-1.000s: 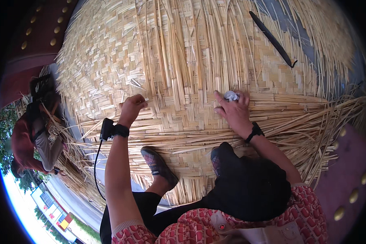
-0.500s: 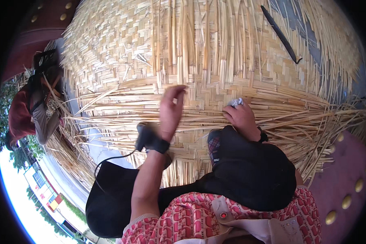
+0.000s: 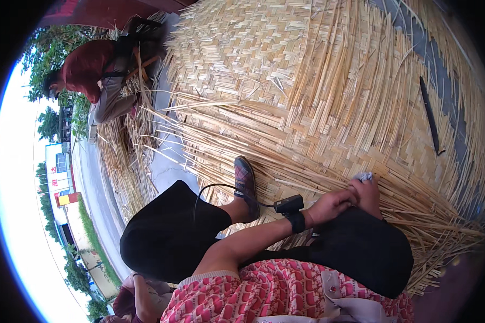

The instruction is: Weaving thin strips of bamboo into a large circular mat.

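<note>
My left hand (image 3: 330, 207), with a dark band and a small black camera-like box (image 3: 289, 204) at its wrist, reaches across to the right. Its fingers are curled in against my right hand (image 3: 367, 195); whether anything is between them is hidden. The right hand is closed too, above my right knee, and a crumpled whitish-silver piece (image 3: 363, 176) shows at its fingers. Under and beyond both hands spreads a large woven mat (image 3: 237, 46) of pale split reeds. Loose reed strips (image 3: 242, 142) lie across its near part, and others (image 3: 355, 81) run away from me.
A long, thin dark tool (image 3: 430, 116) with a hooked end lies on the mat at right. My plaid shoe (image 3: 246, 185) stands on the near strips. At far left a person (image 3: 94, 72) in dark red crouches by piled reeds (image 3: 118, 151). Another person (image 3: 137, 299) shows at lower left.
My view has turned, so the mat and crouching person appear further right. My left hand has moved from over the mat to my right hand, its fingers now curled.
</note>
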The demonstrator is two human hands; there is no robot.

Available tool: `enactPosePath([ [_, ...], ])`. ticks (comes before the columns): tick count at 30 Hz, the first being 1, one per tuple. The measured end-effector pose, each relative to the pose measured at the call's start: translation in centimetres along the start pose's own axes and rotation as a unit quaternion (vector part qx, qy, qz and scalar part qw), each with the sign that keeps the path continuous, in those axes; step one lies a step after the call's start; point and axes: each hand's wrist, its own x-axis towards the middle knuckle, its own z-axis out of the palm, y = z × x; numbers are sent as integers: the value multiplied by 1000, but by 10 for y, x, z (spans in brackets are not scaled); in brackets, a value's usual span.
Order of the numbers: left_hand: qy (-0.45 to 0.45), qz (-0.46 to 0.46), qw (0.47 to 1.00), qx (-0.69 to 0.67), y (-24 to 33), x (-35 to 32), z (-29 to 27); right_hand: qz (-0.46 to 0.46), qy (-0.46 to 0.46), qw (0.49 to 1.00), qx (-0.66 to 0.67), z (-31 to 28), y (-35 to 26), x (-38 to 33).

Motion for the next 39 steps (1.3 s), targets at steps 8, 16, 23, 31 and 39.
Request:
enactPosePath([
  [8, 299, -163, 767, -544, 1, 21, -13, 63, 98, 991, 58, -56, -12, -13],
  [16, 267, -87, 894, -350, 40, 41, -90, 130, 105, 983, 82, -80, -5, -9],
  [23, 273, -68, 900, -334, 39, 53, -105, 130, 116, 972, 155, -98, -22, 8],
  [31, 371, -78, 876, -299, 30, 42, -131, 57, 142, 982, 107, -78, -32, 45],
  [39, 248, 11, 876, -413, 32, 52, -114, 242, -4, 898, 368, -68, 7, 16],
])
